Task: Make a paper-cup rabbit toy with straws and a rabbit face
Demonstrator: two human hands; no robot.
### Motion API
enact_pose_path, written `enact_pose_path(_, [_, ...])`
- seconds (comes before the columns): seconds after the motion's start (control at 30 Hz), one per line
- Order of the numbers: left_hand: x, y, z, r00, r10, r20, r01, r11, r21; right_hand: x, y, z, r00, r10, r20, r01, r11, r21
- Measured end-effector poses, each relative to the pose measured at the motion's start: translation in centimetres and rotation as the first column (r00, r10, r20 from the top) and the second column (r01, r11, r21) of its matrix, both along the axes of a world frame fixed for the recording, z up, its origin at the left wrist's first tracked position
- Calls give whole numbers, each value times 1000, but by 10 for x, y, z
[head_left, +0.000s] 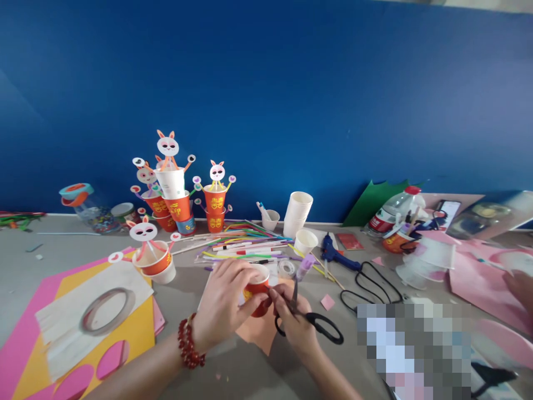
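A red paper cup (256, 293) with gold markings stands in front of me. My left hand (220, 303), a red bead bracelet at its wrist, curls round the cup from the left. Black-handled scissors (328, 329) are held in my right hand (298, 328), blades pointing up. The fingertips of that hand touch the cup's right side; whether they also pinch something small there is hidden. Under the hands lies a piece of orange paper (262, 333). Just behind the cup are a roll of clear tape (286, 269) and a purple glue stick (306, 266).
At left, rabbit-faced paper cups (175, 205) stand stacked; another rabbit cup (156, 258) is nearer, beside coloured sheets (145, 316) and a tape ring (85, 322). Coloured sticks (250, 244), white cups (297, 214) and a blue glue gun (339, 254) lie behind. Another person's hand (520, 291) is at right.
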State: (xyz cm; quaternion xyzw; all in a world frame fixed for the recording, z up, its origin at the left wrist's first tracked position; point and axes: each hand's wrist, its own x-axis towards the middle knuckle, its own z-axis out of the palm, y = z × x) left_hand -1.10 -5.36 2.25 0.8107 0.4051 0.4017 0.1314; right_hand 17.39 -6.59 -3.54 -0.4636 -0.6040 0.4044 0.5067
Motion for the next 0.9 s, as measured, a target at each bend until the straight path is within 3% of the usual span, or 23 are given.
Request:
enact_pose_path(0.1, [6, 1, 0, 994, -14, -110, 18, 999, 39, 1, -3, 0, 999, -8, 32, 7, 1000, 19])
enact_pose_path(0.27, [12, -1, -8, 997, 2, -72, 0, 999, 32, -1, -8, 4, 1000, -12, 15, 12, 999, 38])
enact_pose_path(0.47, [19, -4, -23, 999, -29, 39, 23, 991, 132, -11, -10, 10, 959, -79, -271, 33, 984, -173])
enact_pose_path(0.57, [21, -4, -28, 995, -40, 90, 31, 995, 92, -11, -9, 10, 944, -96, -316, 28, 977, -213])
enact_pose_path(0.73, [21, -2, -22, 985, -31, 172, 59, 986, -156, -3, -8, 11, 997, 3, -78, -6, 999, -43])
enact_pose_path(0.9, [19, -3, -17, 976, -68, 207, 103, 981, -164, 3, -11, 18, 977, 13, 211, -45, 988, 148])
